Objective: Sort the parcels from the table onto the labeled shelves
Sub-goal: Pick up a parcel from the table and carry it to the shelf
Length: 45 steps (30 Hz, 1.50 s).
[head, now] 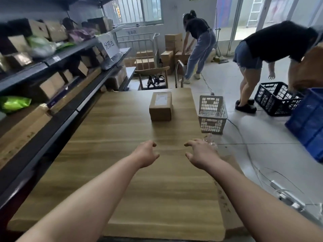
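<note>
Over the near half of the desk (113, 180), I see my left grip (146, 154) and right grip (201, 153) side by side, fingers loosely curled, holding nothing. One cardboard parcel (160, 106) sits well ahead on the desk, shelves (70, 52) to its left.

Inside a parcel sorting depot: metal shelves (57, 58) along the left wall are packed with cardboard boxes and plastic mailing bags, and a white sign (109, 44) in Chinese characters is propped at their far end. One sealed parcel (160, 106) with a printed shipping label sits on a long wooden table (122, 172). On the tiled floor stand a white crate (212, 114), a black crate (274, 100) and a blue crate (309, 126). One person (199, 35) bends over stacked cartons (173, 42) and another person (272, 42) over the black crate, near glass doors (244, 18)
</note>
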Available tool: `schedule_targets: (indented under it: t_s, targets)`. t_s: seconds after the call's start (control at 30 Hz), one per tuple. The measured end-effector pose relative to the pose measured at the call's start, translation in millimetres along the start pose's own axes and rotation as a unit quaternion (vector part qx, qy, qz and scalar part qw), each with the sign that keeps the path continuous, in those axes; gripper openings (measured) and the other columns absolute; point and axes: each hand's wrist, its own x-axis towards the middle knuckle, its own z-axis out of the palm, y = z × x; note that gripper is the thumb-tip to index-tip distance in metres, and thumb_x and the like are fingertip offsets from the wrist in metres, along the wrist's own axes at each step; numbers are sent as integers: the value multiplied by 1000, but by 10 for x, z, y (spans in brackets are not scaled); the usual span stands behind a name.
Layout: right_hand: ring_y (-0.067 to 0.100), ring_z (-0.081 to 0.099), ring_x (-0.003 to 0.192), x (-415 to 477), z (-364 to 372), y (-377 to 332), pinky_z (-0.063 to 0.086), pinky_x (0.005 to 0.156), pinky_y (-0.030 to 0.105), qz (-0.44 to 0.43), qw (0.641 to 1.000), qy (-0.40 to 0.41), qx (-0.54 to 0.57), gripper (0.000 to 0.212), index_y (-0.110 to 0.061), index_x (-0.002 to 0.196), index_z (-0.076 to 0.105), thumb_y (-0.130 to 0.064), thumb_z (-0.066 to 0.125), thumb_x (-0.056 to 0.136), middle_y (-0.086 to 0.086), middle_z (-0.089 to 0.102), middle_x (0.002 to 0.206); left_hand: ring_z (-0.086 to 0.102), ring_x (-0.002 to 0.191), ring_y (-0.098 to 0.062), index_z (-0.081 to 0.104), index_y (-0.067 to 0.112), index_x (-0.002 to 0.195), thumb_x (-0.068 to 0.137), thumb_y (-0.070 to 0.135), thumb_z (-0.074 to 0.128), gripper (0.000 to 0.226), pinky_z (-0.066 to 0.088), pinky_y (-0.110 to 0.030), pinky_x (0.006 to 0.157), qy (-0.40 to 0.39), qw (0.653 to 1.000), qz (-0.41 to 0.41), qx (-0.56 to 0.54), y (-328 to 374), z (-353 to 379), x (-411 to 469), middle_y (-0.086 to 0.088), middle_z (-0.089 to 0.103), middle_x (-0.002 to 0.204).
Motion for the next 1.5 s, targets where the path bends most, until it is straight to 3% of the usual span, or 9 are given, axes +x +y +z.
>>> schedule_targets:
  t_s: [0.3, 0.63, 0.8, 0.97, 1.07, 1.2, 1.5]
  targets:
    - [22, 40, 133, 1443, -95, 519, 37, 107, 38, -17, 997, -67, 35, 43, -31, 136, 50, -33, 54, 93, -2, 41, 147, 43, 133, -27, 42, 15, 143, 97, 28, 56, 50, 36, -32, 106, 31, 995, -92, -27, 428, -215, 1287, -9, 43, 148]
    - [22, 44, 131, 2817, 107, 245, 40, 104, 39, -23, 996, -57, 71, 45, -31, 136, 49, -34, 55, 92, -4, 43, 145, 48, 128, -28, 44, 19, 141, 95, 27, 57, 48, 39, -34, 103, 61, 987, -128, -80, 139, -488, 2707, -9, 48, 144]
    - [27, 27, 143, 3542, 294, 87, 28, 115, 42, -7, 986, -25, 163, 51, -30, 144, 40, -28, 54, 95, 7, 22, 157, 49, 127, -30, 43, 24, 144, 96, 28, 57, 50, 39, -38, 107, 82, 988, -97, -87, 28, -504, 3475, -9, 47, 144]
    - [28, 18, 147, 4043, 527, -32, 17, 117, 34, 19, 975, -2, 220, 52, -30, 149, 32, -30, 47, 99, 12, 10, 161, 48, 130, -29, 40, 29, 147, 99, 28, 54, 50, 39, -34, 104, 82, 992, -71, -59, 7, -461, 3969, -8, 49, 146]
    - [25, 29, 143, 4193, 641, -81, 24, 114, 30, 41, 968, 10, 249, 49, -27, 146, 40, -31, 50, 98, 12, 26, 157, 54, 122, -28, 53, 30, 137, 97, 27, 57, 40, 42, -31, 97, 103, 989, -71, -74, -55, -396, 4104, -5, 60, 134]
    - [22, 50, 128, 4270, 654, -53, 37, 104, 27, 74, 953, 22, 294, 43, -34, 136, 51, -31, 56, 94, -2, 55, 139, 60, 112, -25, 67, 31, 120, 91, 27, 65, 29, 47, -33, 97, 138, 976, -71, -151, -202, -365, 4215, 0, 65, 126]
    - [25, 53, 122, 4234, 614, -100, 40, 100, 28, 112, 947, -20, 301, 42, -40, 136, 48, -31, 54, 95, 1, 56, 137, 57, 120, -23, 66, 34, 125, 92, 30, 63, 33, 43, -27, 97, 157, 972, -103, -139, -160, -316, 4128, 5, 64, 130]
